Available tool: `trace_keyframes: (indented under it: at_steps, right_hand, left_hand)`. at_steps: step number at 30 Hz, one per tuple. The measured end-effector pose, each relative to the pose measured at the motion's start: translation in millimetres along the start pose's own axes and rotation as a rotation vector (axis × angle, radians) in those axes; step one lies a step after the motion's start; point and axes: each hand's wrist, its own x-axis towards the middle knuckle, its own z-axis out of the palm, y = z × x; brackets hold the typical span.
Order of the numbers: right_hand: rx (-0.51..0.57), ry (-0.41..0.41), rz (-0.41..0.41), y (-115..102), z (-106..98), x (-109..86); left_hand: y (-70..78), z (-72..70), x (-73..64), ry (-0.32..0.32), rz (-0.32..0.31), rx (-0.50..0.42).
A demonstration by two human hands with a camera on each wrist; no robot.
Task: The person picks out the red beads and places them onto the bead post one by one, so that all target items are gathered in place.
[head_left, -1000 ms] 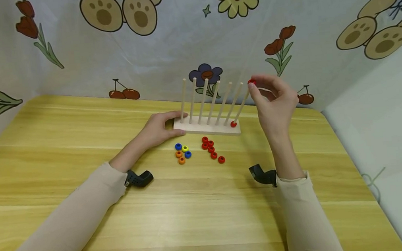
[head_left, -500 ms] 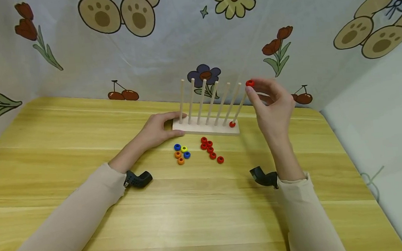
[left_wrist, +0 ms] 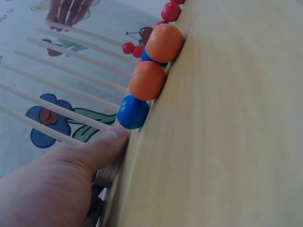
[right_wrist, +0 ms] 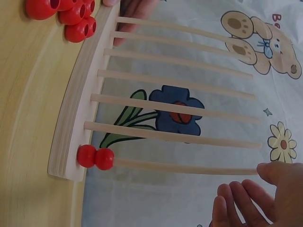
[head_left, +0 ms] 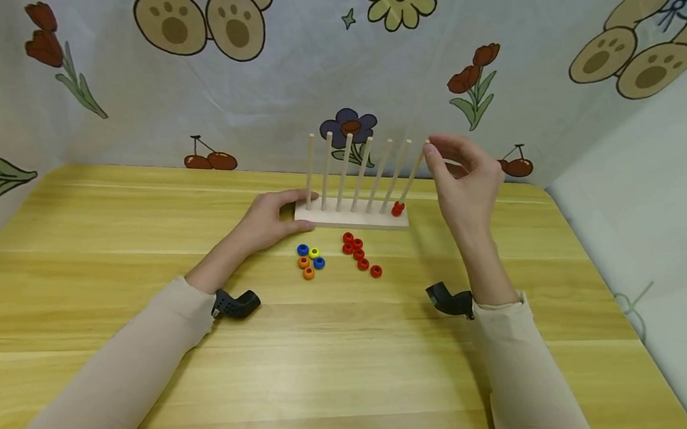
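Observation:
A pale wooden peg rack (head_left: 353,219) with several upright pegs stands toward the back of the table. My left hand (head_left: 267,222) grips the left end of its base between thumb and fingers. At the tip of the rightmost peg (right_wrist: 189,168) is my right hand (head_left: 469,176), thumb by the tip and fingers held apart from it, with no bead between them. Two red beads (right_wrist: 104,159) sit stacked at the foot of that peg. In front of the rack lie several loose red beads (head_left: 358,255), with orange beads (head_left: 308,273), blue beads (head_left: 319,263) and one yellow bead (head_left: 314,252) to their left.
The wooden table (head_left: 308,367) reaches back to a hanging cloth (head_left: 284,97) printed with bears and flowers. A white wall (head_left: 676,226) stands to the right. Each wrist carries a black camera mount (head_left: 237,304).
The red bead pinched in my right fingers at the peg's tip has been let go and slid down onto the other red bead. My left hand stays on the rack.

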Motion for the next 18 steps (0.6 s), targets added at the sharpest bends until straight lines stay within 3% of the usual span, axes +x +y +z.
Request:
trace_keyframes:
  at_steps: [4,9,15,18]
  right_hand:
    - [-0.024,-0.016,-0.009,20.9,1.8,0.1]
    - [-0.085,-0.126,0.009,47.5,0.2,-10.7]
    - [-0.149,-0.187,0.038,58.4,-2.9,-26.0]
    - [-0.166,-0.268,0.037,58.4,0.3,-32.0]
  left_hand:
    - [-1.2,0.8,1.0,-0.006,0.008,-0.007]
    - [0.1,1.8,1.7,-0.006,-0.011,-0.013]
    - [0.0,0.0,2.0,-0.004,-0.015,-0.004]
    - [-1.6,0.6,1.7,-0.004,-0.006,-0.012]
